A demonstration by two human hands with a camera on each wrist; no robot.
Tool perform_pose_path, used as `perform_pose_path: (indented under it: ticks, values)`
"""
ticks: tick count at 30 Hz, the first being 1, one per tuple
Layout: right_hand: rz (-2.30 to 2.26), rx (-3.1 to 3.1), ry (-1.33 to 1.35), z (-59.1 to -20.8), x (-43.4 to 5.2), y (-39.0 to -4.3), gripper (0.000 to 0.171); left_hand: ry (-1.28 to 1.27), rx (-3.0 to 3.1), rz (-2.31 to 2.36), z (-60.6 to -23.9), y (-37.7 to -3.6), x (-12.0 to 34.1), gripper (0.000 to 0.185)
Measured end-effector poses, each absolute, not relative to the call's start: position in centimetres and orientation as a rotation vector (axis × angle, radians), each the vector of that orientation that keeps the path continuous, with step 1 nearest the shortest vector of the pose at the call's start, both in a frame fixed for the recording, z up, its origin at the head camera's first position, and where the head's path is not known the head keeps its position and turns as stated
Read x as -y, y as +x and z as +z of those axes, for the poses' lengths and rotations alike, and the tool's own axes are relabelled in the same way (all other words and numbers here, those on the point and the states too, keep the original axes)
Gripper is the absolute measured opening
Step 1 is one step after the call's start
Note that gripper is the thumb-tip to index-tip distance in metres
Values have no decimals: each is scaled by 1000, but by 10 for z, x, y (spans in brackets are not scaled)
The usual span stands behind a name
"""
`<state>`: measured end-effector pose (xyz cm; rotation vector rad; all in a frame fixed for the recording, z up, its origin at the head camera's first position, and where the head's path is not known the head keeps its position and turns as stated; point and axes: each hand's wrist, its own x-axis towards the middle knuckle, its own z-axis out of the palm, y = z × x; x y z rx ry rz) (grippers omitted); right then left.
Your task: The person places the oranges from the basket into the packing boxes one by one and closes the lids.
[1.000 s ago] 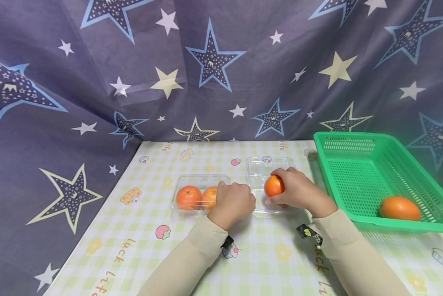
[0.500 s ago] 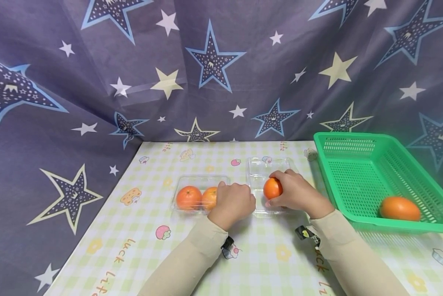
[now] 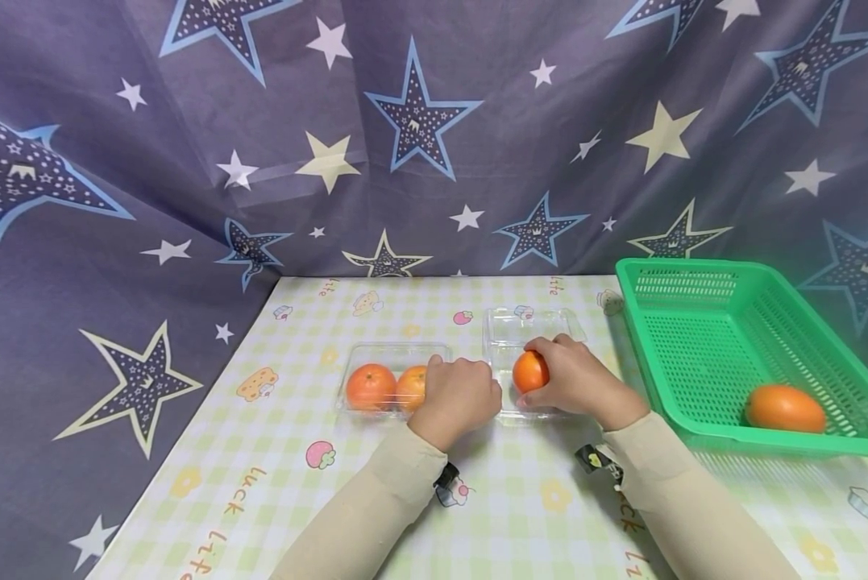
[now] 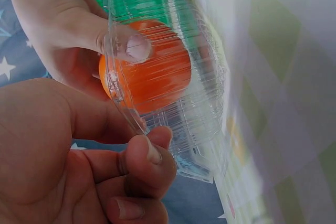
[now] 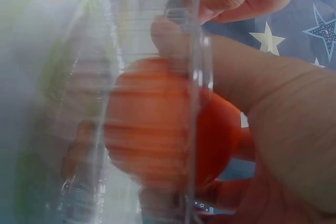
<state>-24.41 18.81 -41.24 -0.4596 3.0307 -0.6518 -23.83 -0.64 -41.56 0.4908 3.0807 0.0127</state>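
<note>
Right hand (image 3: 582, 385) curled round orange (image 3: 531, 371), low in clear tray (image 3: 504, 338). Left hand (image 3: 458, 397) at orange's nine o'clock, nearer, pinching the tray's rim.

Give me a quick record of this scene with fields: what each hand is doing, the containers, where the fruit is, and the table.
left hand: holds the edge of the clear plastic tray
right hand: grips an orange fruit over that tray
second clear tray: to the left, holds two orange fruits
green basket: at the right, one orange fruit inside
table: checked cloth with cartoon prints
backdrop: purple star-patterned fabric
</note>
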Motion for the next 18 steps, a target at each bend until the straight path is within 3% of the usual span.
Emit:
perform_pose_path:
  ticks: [18]
  values:
    - [-669,-3075,-559,-421,-179,-243,73,490,-3081,-12,-415,-238,6,35]
